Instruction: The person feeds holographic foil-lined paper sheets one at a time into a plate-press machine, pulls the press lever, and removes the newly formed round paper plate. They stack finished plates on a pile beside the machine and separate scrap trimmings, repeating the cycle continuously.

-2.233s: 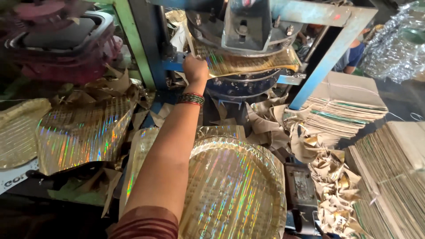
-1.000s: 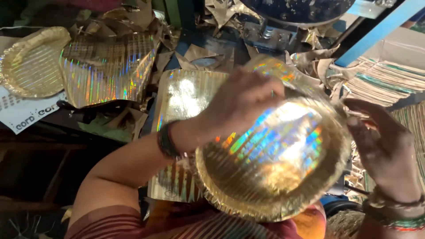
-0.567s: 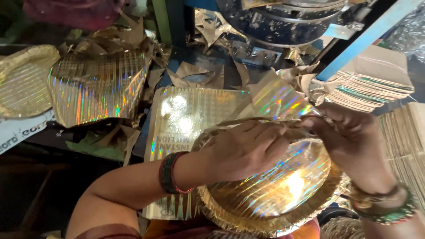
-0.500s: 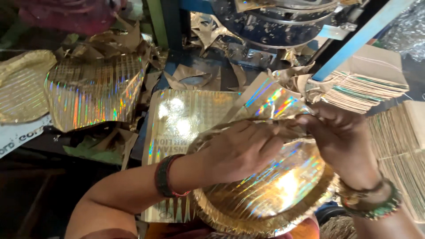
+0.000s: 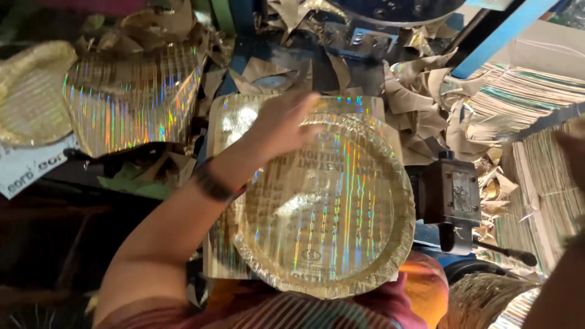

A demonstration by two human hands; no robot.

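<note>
In the head view, a round gold plate (image 5: 332, 213) with a holographic sheen and a crimped rim was seen lying face up at the middle, on top of a stack of square foil sheets (image 5: 244, 122) of the same shiny stock, whose far corners showed beyond the plate's far edge. The left hand (image 5: 283, 125) was laid on the far left rim of the plate, fingers spread loosely over the edge and not visibly clamped; a dark bangle (image 5: 213, 183) was worn at its wrist. The right hand (image 5: 573, 146) was caught only as a blur at the frame's right edge, well apart from the plate, and whether it was open or closed could not be told. To the left of the plate, a second square holographic sheet (image 5: 131, 100) was spread, and further left a pile of finished gold plates (image 5: 30, 91) was partly shown. Beyond the plate, torn foil offcuts (image 5: 420, 103) were heaped below a blue press frame (image 5: 493, 36), and to its right printed paper sheets (image 5: 530, 91) were stacked. As far as could be judged, one plate had been formed and set down on the pile, while many flat sheets were left unpressed
</note>
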